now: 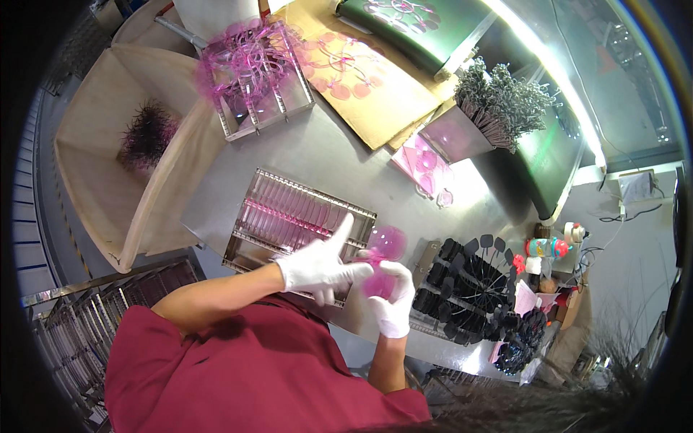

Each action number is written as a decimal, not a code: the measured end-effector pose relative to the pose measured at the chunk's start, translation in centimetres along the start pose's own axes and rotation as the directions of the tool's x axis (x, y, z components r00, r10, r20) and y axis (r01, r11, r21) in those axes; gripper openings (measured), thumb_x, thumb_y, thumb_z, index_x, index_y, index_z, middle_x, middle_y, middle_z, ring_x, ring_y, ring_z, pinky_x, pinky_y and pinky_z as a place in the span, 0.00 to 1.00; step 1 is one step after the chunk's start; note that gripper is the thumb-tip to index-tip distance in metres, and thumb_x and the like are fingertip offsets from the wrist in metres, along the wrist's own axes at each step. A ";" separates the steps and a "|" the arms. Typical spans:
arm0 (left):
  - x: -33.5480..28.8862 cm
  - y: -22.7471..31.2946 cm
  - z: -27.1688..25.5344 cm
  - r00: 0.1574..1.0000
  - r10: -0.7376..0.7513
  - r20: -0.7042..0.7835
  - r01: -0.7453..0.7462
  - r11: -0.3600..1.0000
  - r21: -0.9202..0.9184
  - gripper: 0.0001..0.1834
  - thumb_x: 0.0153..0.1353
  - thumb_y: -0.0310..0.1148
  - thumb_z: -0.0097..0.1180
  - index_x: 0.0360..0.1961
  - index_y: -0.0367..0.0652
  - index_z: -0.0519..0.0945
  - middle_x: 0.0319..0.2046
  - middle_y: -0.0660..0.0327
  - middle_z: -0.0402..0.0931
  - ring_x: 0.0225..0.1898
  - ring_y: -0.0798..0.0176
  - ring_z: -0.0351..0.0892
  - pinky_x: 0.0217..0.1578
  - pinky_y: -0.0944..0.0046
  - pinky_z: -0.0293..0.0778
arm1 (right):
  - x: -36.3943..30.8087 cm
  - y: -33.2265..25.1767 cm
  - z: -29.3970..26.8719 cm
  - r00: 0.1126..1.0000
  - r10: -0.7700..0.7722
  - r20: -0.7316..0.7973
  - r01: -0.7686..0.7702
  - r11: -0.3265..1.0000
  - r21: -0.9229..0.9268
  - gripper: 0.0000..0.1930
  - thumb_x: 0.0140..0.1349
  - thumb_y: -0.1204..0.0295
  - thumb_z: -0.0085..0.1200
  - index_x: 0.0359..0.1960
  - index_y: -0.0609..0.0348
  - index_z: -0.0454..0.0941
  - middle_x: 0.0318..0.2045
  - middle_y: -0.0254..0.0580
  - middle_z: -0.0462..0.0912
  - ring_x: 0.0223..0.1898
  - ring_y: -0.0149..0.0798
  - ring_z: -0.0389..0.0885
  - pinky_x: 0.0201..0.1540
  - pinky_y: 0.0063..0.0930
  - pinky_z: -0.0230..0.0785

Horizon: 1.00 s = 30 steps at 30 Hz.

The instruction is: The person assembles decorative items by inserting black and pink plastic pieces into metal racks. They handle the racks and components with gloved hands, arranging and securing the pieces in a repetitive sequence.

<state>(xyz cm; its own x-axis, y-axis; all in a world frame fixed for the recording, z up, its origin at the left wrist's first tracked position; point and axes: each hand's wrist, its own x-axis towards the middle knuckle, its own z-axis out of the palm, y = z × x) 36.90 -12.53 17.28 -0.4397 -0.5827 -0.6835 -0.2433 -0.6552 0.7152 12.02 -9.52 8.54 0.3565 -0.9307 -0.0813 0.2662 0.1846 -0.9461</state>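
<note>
Both hands wear white gloves. My right hand grips a clear pink lens piece with two rounded lenses, one above the other. Its thumb and fingers close around the lower lens. At the narrow middle of the piece, a fingertip of my left hand touches or nearly touches it. Another finger of that hand points away from me, the fingers spread apart. Under my left hand lies a metal rack with a row of clear pink lenses standing in its slots; the hand hides part of the near side.
A second metal rack carries tangled pink pieces at the far left, beside a large beige bin. Cardboard with flat pink pieces lies at the back. Black lens pieces fill the right side. A box holds bundled wire stems.
</note>
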 end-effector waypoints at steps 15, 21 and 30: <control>2.9 -8.2 -6.9 0.682 0.705 0.196 -0.241 -0.037 0.970 0.30 0.60 0.46 0.70 0.60 0.42 0.82 0.69 0.52 0.74 0.74 0.48 0.68 0.75 0.40 0.61 | 7.8 0.8 2.0 0.902 0.055 0.429 0.391 0.323 -0.862 0.27 0.49 0.68 0.77 0.53 0.50 0.83 0.57 0.42 0.82 0.66 0.50 0.77 0.76 0.74 0.50; 4.3 -9.2 -5.5 0.626 0.770 0.123 -0.203 0.008 0.979 0.34 0.61 0.48 0.70 0.65 0.44 0.78 0.69 0.54 0.74 0.73 0.49 0.70 0.76 0.40 0.59 | 6.6 4.7 0.5 0.981 0.171 0.088 -0.100 0.846 -0.524 0.26 0.52 0.72 0.74 0.55 0.53 0.81 0.57 0.42 0.83 0.62 0.44 0.79 0.74 0.39 0.64; 4.0 -9.8 -5.9 0.677 0.724 0.130 -0.182 -0.005 0.983 0.37 0.62 0.51 0.69 0.70 0.48 0.76 0.72 0.55 0.72 0.76 0.50 0.68 0.77 0.36 0.56 | 5.8 4.2 -0.1 0.961 0.061 0.269 0.198 0.525 -0.828 0.28 0.48 0.70 0.75 0.54 0.52 0.83 0.62 0.42 0.82 0.70 0.49 0.76 0.82 0.71 0.31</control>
<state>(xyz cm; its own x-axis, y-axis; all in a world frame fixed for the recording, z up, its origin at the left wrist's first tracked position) 42.60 -11.24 6.72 -0.5861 -0.8068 0.0743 -0.7684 0.5826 0.2647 15.11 -14.12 4.06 0.5995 -0.7987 -0.0518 -0.5307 -0.3483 -0.7727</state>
